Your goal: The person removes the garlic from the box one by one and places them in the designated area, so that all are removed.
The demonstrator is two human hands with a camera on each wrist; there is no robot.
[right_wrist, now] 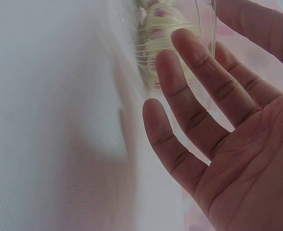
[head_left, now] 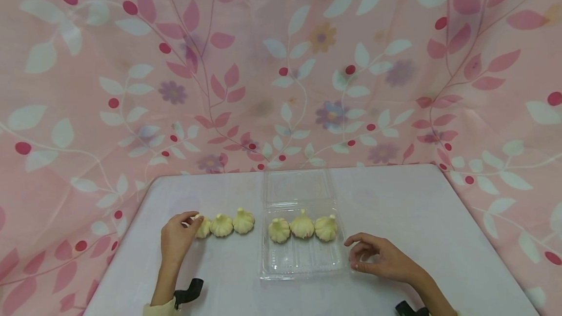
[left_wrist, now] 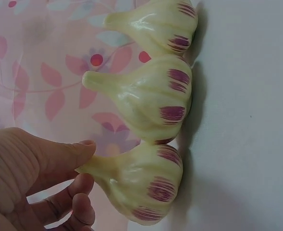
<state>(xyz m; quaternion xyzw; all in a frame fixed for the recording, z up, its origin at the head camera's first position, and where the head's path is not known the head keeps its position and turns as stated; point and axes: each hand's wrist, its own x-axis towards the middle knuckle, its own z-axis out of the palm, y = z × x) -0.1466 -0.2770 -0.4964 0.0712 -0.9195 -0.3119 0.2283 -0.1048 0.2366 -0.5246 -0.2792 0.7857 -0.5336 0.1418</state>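
Note:
Three garlic bulbs stand in a row on the left of the table. The left hand (head_left: 177, 238) pinches the stem of the outermost garlic bulb (left_wrist: 141, 185) between thumb and finger. Beside it stand the middle garlic bulb (head_left: 221, 225) and the third garlic bulb (head_left: 243, 221). A clear plastic clamshell box (head_left: 303, 262) lies with its lid raised back, and a row of three more garlic bulbs (head_left: 302, 224) sits inside its far part. Close to the box's right side, the right hand (head_left: 379, 257) holds nothing, its fingers loosely bent.
A white-covered table (head_left: 395, 199) carries everything. Behind it hangs a pink curtain (head_left: 246, 62) with leaves and flowers. The box's transparent lid (head_left: 298, 187) reaches the table's far edge. A black wrist mount (head_left: 189, 291) sits on the left forearm.

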